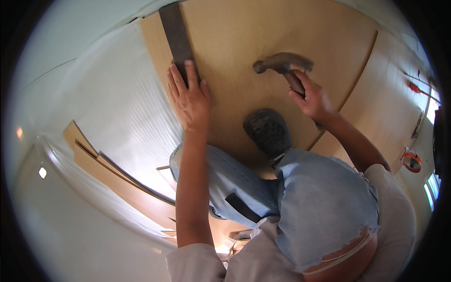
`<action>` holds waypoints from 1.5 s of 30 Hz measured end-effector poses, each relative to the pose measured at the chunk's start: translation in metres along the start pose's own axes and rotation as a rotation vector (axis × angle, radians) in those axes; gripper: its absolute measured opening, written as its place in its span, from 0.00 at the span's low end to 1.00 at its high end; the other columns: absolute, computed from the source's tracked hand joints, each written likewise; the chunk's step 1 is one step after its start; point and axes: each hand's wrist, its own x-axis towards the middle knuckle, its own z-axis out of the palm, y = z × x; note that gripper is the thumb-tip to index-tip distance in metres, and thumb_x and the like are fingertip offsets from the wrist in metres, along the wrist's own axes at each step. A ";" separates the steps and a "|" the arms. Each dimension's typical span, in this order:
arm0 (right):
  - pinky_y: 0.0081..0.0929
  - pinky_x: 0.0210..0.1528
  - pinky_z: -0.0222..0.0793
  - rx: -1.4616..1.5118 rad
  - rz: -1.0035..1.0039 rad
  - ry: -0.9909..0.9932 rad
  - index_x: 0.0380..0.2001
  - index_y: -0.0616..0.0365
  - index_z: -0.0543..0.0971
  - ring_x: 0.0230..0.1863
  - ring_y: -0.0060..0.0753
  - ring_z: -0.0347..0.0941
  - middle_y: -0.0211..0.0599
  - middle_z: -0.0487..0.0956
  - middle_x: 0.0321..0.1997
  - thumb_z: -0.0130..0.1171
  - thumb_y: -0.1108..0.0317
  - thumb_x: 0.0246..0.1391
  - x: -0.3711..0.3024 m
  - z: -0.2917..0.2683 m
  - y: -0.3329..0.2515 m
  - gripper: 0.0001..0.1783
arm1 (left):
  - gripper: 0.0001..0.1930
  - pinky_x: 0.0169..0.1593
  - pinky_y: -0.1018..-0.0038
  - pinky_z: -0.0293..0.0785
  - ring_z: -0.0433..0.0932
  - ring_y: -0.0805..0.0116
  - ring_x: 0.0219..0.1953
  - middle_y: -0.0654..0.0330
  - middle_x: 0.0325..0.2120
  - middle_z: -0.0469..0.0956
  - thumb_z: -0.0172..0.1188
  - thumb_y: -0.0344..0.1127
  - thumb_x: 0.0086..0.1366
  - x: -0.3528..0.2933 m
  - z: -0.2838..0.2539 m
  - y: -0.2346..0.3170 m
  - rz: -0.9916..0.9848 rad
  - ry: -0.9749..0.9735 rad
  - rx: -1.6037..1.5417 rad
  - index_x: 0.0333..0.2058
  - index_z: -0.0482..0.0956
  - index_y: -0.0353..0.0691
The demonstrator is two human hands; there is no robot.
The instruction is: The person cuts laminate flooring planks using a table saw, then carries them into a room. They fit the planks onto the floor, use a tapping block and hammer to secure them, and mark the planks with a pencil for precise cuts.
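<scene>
My left hand lies flat with its fingers stretched over the near end of a long dark flat bar. That bar runs along the left edge of a light wood-look floor panel. Held by its handle, a claw hammer is in my right hand, above the panel and to the right of the bar. Its round face points left, toward the bar, and its head is slightly blurred. The hammer head and the bar are apart.
White ribbed underlay sheet covers the floor left of the panel. Loose cut planks lie at the lower left. My dark shoe rests on the panel. An orange round object and a red-handled tool lie at the far right.
</scene>
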 end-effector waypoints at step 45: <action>0.47 0.33 0.74 -0.299 -0.448 0.067 0.54 0.60 0.72 0.33 0.59 0.76 0.52 0.77 0.38 0.60 0.65 0.62 0.046 0.034 -0.041 0.20 | 0.28 0.71 0.55 0.58 0.57 0.40 0.71 0.38 0.69 0.58 0.54 0.30 0.66 0.005 0.002 -0.026 0.042 0.041 -0.215 0.66 0.68 0.42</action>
